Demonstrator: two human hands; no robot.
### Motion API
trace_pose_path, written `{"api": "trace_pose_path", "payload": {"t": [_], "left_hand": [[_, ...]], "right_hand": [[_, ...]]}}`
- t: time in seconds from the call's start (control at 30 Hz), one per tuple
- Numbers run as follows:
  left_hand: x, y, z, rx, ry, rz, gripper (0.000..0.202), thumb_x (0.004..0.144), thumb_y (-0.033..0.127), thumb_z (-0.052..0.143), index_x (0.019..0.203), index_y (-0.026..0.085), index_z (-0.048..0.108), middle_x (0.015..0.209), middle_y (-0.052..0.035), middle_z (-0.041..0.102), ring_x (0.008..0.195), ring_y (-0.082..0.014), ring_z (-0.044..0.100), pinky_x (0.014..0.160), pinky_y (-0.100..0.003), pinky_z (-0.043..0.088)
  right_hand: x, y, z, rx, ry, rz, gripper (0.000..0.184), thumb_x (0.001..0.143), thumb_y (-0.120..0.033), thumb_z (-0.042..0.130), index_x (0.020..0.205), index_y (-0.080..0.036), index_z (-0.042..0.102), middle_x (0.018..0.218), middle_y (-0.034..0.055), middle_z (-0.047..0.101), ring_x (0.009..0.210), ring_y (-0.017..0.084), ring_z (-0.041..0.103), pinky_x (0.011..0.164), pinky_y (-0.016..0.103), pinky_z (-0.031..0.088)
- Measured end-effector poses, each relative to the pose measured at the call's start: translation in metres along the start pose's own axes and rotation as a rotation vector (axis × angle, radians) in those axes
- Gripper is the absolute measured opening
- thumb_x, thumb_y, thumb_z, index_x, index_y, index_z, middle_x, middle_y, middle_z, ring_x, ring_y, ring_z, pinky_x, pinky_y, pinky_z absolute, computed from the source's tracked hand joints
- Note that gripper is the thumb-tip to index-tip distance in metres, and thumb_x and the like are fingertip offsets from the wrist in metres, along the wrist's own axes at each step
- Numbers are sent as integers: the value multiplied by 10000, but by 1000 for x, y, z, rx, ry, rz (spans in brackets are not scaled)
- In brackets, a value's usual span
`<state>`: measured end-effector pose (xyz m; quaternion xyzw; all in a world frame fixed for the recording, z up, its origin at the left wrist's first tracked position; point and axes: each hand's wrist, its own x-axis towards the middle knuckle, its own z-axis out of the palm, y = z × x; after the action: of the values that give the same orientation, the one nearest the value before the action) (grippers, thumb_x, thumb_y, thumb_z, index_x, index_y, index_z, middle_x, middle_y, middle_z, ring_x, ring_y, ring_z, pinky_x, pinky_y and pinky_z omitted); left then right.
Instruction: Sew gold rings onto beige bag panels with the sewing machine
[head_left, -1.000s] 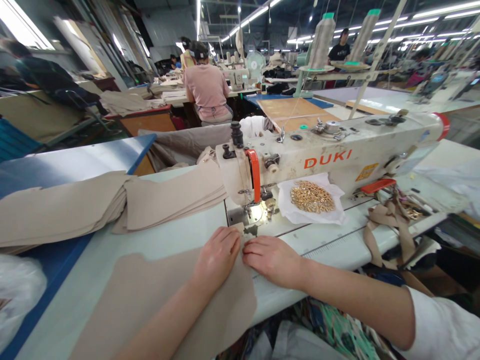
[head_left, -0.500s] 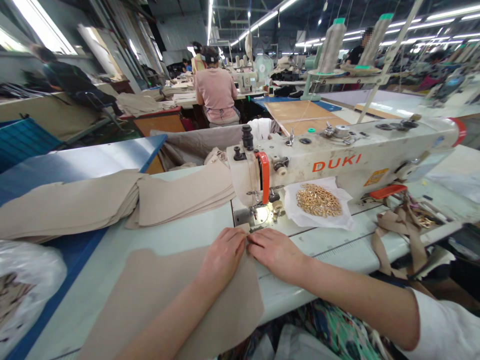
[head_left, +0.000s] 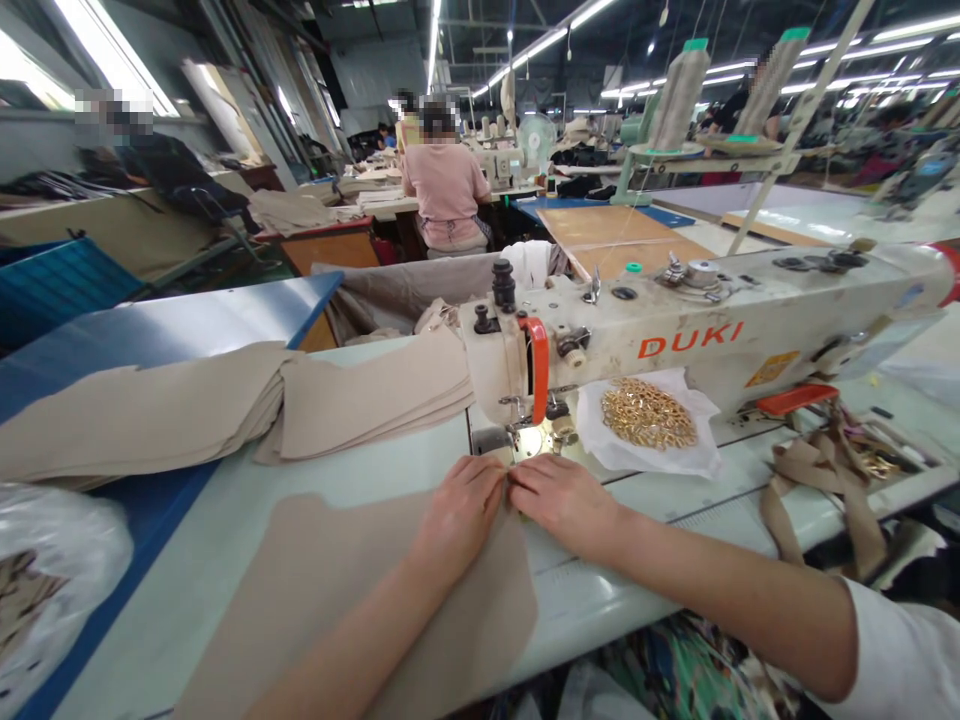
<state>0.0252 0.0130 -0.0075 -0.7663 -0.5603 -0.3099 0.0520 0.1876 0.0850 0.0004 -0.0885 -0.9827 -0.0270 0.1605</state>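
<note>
Pinching fabric, left hand, right hand, fingertips nearly meeting

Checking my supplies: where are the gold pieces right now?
The gold pieces lie right of centre in the head view, on the white sheet by the machine, beyond the right hand.

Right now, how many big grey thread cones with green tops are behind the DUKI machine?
2. Both stand up behind the sewing machine: the left cone and the right cone, as the picture shows them. More may be hidden.
</note>
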Motion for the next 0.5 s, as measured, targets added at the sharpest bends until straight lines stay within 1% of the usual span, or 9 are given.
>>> {"api": "trace_pose_path", "payload": {"t": [0.13,0.23,0.33,0.5], "left_hand": [[15,-6,9,-4,28,4,224,928,181,422,858,177,635,831,-62,687,781,-185,612,724,-341,548],[22,-11,13,-23,45,1,211,920,183,439,853,180,639,832,-65,691,780,-186,619,719,-336,551],[26,-15,15,-32,54,6,217,917,185,439,835,184,640,813,-64,690,773,-187,622,713,-334,553],[28,-18,16,-33,58,-2,205,917,190,447,837,187,636,823,-59,688,775,-183,631,712,-323,555]], "right_hand": [[1,15,0,-3,-32,32,97,914,-180,526,904,-148,617,949,78,644,913,202,574,833,329,457],[2,22,2,3,-30,66,86,912,-177,532,918,-149,614,985,81,653,924,203,582,775,318,462],[2,26,5,15,1,85,92,915,-163,521,938,-150,609,1019,86,659,909,197,597,739,314,460],[2,28,8,20,27,93,95,900,-137,525,942,-145,610,1033,97,671,845,194,620,752,319,459]]}}
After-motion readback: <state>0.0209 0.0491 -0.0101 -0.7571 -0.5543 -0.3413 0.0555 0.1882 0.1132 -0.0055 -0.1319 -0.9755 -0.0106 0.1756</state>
